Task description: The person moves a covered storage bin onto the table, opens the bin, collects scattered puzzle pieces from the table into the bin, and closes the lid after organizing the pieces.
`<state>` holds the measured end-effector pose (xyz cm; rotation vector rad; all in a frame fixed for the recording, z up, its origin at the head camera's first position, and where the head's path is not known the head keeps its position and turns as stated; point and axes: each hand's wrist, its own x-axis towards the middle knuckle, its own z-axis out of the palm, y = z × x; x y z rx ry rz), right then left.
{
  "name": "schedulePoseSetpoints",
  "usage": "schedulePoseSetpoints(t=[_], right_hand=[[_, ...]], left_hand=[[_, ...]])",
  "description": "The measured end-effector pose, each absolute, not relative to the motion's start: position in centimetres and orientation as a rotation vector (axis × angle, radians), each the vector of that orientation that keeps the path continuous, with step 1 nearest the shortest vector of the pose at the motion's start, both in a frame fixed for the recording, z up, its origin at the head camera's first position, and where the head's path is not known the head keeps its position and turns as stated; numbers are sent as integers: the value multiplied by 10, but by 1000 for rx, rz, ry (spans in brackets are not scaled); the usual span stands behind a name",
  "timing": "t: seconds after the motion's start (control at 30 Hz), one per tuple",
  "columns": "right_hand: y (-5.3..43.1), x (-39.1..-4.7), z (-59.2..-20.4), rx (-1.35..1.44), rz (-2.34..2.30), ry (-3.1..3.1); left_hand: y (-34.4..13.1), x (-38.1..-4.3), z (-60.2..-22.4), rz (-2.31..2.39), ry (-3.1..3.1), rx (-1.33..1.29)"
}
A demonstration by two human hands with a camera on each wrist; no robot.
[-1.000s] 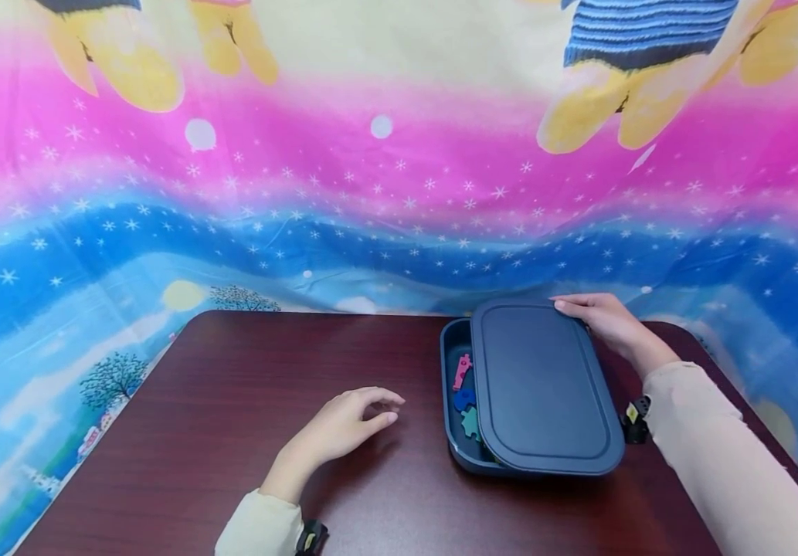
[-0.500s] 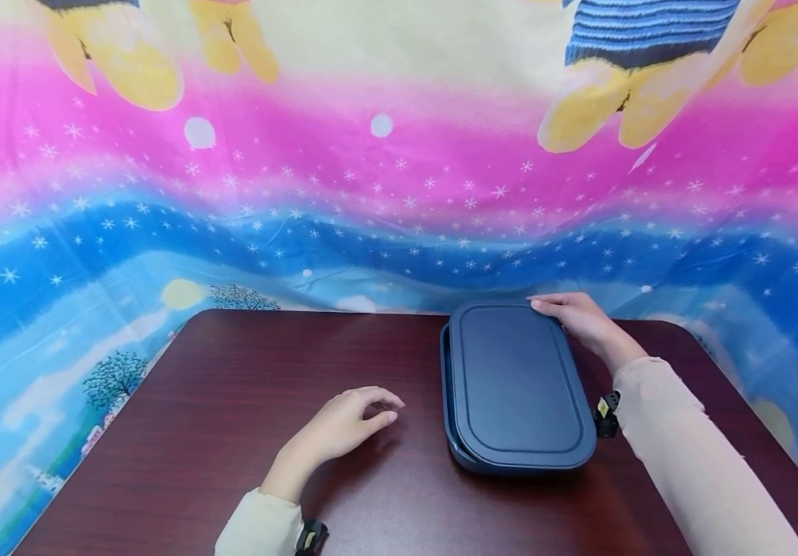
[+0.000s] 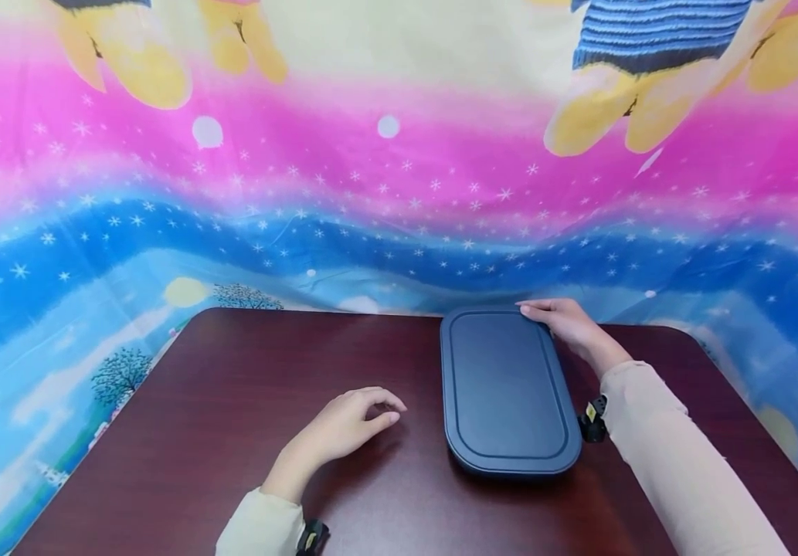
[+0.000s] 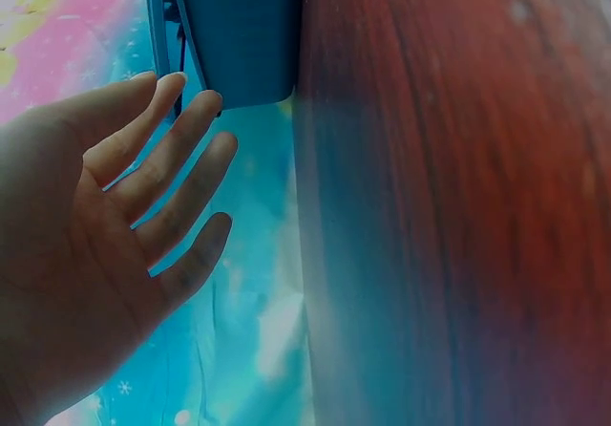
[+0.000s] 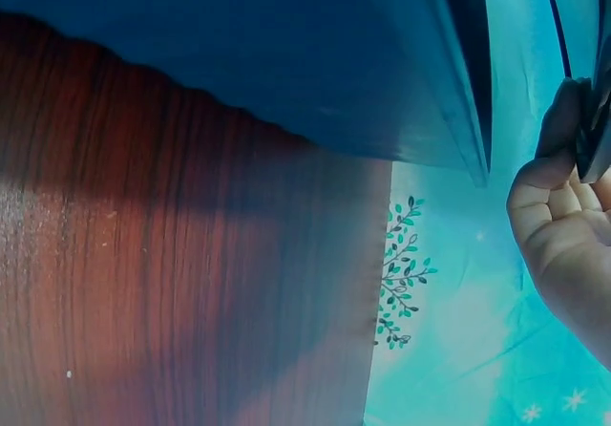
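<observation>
The dark blue-grey lid [image 3: 506, 386] lies over the rectangular box [image 4: 243, 34] on the right half of the table. At the lid's far right corner, my right hand [image 3: 572, 328] pinches the edge between thumb and fingers. Both wrist views show a gap between the raised lid, seen by the right wrist as a dark edge [image 5: 594, 139], and the box rim. The box's contents are hidden under the lid. My left hand [image 3: 343, 425] rests over the table left of the box, fingers relaxed and holding nothing.
A dark reddish-brown wooden table [image 3: 246, 371] bears the box, which stands close to the far edge. Behind the table hangs a colourful printed cloth [image 3: 343, 193]. Each wrist wears a small black camera.
My right hand has moved the lid leftward until it covers the box, hiding the pink, blue and green pieces seen inside earlier. My left hand has stayed in place.
</observation>
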<state>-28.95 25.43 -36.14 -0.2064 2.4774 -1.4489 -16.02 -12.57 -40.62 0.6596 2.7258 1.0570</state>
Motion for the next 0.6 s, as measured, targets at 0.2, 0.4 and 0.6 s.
schedulePoseSetpoints(t=[0.2, 0.4, 0.6], right_hand=[[257, -290, -362, -198, -1424, 2496], [257, -291, -367, -185, -1423, 2503], [256, -292, -368, -172, -1410, 2510]], left_hand=[[-125, -161, -406, 1052, 2730, 661], [-125, -162, -407, 1053, 2727, 667], [-124, -163, -407, 1058, 2728, 665]])
